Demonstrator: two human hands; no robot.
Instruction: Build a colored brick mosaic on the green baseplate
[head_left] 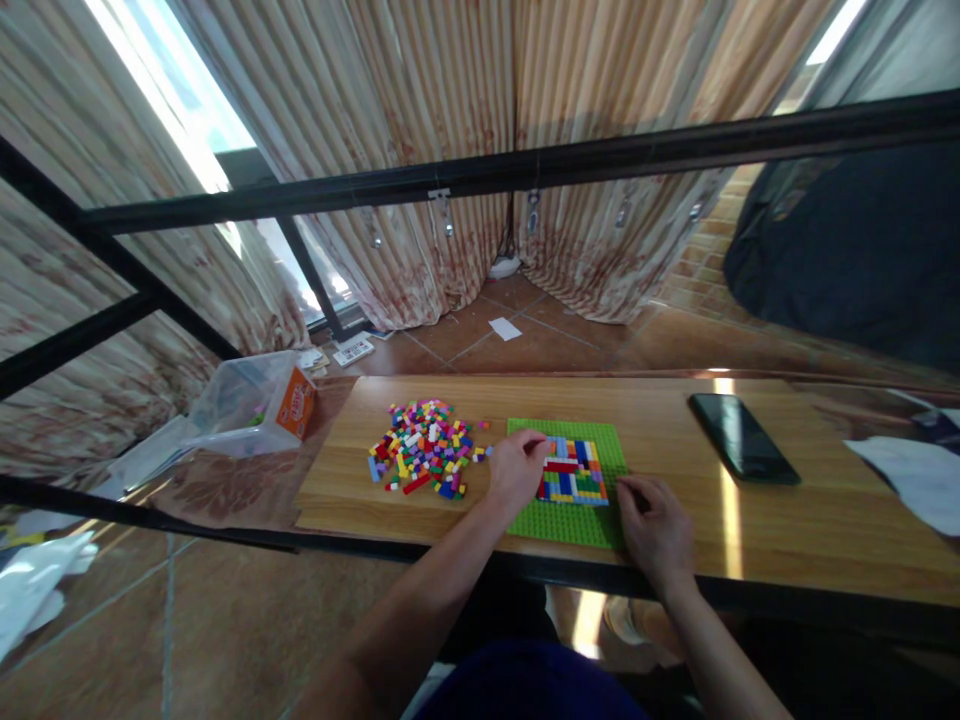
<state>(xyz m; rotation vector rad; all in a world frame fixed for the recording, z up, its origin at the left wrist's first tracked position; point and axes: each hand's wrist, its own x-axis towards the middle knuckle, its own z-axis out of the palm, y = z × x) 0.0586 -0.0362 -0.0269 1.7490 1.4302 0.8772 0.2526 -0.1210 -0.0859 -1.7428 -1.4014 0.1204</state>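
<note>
Multicoloured brick panel [574, 487] sits on a green baseplate [562, 525] on the bench [652, 400], its left side partly hidden by the left hand [517, 467]. That hand's fingers draw together over the panel's upper left; I cannot tell whether they grip a brick. The right hand [658, 527] curls at the baseplate's right edge, its grip likewise unclear. Loose bricks [427, 450] lie heaped to the left. Beyond the bench's left end, a clear plastic bin [244, 385] holds something small and green, blurred through the wall.
</note>
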